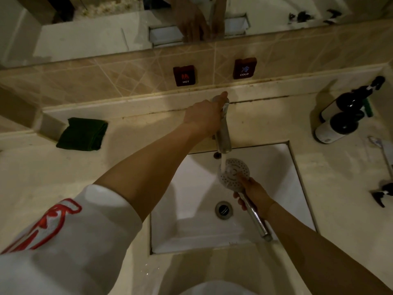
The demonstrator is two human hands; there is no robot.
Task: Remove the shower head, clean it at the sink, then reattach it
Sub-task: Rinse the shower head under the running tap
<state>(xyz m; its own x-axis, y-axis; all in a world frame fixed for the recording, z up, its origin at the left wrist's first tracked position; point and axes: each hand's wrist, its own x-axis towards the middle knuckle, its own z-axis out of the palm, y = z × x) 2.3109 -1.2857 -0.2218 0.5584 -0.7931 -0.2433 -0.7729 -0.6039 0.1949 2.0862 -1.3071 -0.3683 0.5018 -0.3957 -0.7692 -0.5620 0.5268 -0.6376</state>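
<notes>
Midway through the job: the right hand [254, 193] grips the detached shower head [234, 173] under running water over the sink [297, 188], while the left hand [204, 117] grasps the tap [223, 137]. Rinsing is underway; reattachment remains.

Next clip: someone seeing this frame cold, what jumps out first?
Dead centre, water runs from the faucet onto the perforated face of the shower head, held over the white sink by the right hand gripping its chrome handle. The left hand reaches across and holds the faucet's top. Behind, on the tiled wall, two dark plaques read HOT and COLD.
</notes>
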